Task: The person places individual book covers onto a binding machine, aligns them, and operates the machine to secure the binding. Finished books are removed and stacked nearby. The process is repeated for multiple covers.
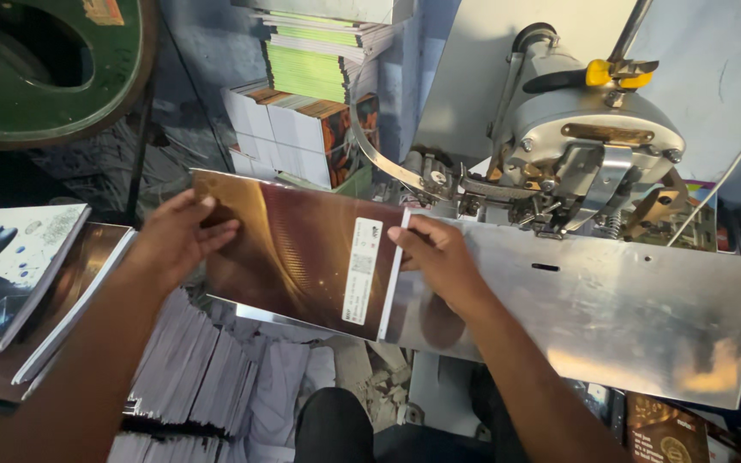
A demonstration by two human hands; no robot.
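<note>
Booklet: a glossy brown-and-gold, flat rectangular paper-covered booklet (pixel 302 249) lies half on the shiny steel machine table (pixel 628 317), its white spine edge pointing to 3 o'clock, toward the stitching head.
Left hand: the left hand (pixel 173 236) pinches the booklet's far edge at 9 o'clock, thumb on top, fingers clamped on the cover.
Right hand: the right hand (pixel 439 257) lies flat over the spine edge, fingers together, pressing down rather than gripping.
Machine: the grey metal stitching head (pixel 585 137) stands at 1 o'clock of the right hand, just beside the fingertips.
Surroundings: stacked books (pixel 310 129) at 12 o'clock; loose grey paper bundles (pixel 190 369) at 7 o'clock.
Doing it well: I judge the spine should stay square to the head, the left hand holding the cover taut and level, the right fingertips kept off the stitch line.
</note>
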